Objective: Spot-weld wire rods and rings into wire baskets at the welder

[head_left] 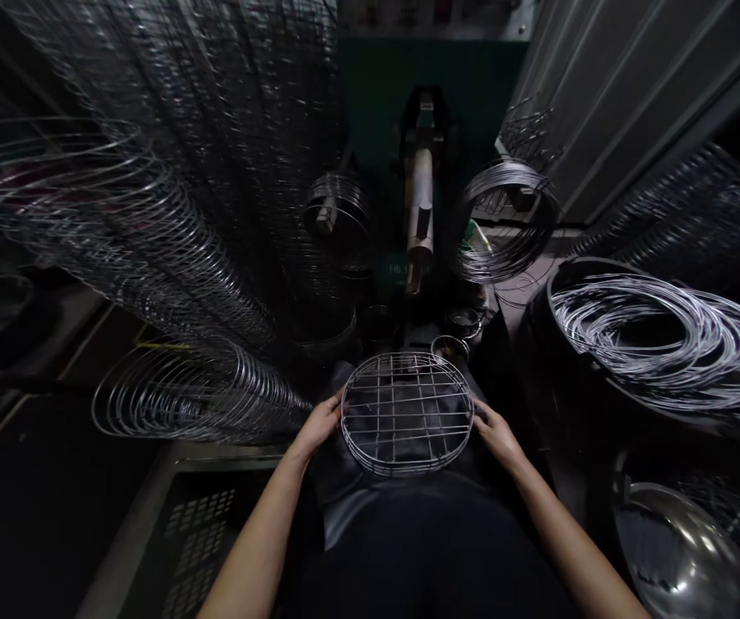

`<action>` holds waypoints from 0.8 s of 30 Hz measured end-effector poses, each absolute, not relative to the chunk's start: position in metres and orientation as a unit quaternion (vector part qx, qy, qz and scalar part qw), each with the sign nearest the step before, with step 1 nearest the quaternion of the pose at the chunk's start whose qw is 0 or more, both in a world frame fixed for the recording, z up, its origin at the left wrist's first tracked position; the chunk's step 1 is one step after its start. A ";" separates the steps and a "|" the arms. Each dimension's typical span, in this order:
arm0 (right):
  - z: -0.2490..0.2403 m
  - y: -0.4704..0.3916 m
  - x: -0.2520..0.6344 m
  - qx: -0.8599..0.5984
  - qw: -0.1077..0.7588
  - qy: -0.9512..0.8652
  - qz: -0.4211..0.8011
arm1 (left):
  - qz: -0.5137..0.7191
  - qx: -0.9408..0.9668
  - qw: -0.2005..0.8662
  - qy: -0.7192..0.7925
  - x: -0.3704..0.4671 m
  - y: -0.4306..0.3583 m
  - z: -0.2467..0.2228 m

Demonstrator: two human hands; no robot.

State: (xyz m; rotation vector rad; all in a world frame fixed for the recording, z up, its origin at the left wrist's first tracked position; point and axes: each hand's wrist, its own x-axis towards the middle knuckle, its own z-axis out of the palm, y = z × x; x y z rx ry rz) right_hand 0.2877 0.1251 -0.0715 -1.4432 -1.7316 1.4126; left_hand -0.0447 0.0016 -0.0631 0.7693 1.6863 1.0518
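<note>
Though broad, wire rack (406,414) between grips (324,422) (496,434)

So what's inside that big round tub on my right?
The black tub holds a loose heap of silvery wire rings. Whatever lies beneath the rings is covered, so I can't tell.

We see a dim scene, with deep shadow swallowing most detail to the left of the fingers (480,413) and below them. Small hot highlights glare off the polished metal bowl (685,546) right of and below the fingers, and we get bright white streaks along the wire hoops (653,335) to their right. Beyond the fingers, the green machine panel (370,94) stays murky, its lettering too soft for us to read. Toward the edges, our wide view stretches and smears shapes; the wire grid between the fingers looks sharper.
</note>
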 end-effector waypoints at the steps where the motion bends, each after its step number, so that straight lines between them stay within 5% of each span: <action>1: -0.072 0.125 0.288 -0.530 0.233 -0.631 0.516 | 0.426 0.345 0.456 0.701 -0.046 0.001 -0.064; 5: -0.067 0.128 0.292 -0.512 0.211 -0.640 0.532 | 0.329 0.447 0.384 0.738 -0.057 -0.002 -0.065; 11: -0.043 0.136 0.305 -0.452 0.098 -0.665 0.586 | 0.171 0.590 0.452 0.646 -0.077 -0.016 -0.043; 24: -0.058 0.112 0.295 -0.480 0.013 -0.753 0.450 | -0.003 0.558 0.304 0.772 -0.029 -0.028 -0.051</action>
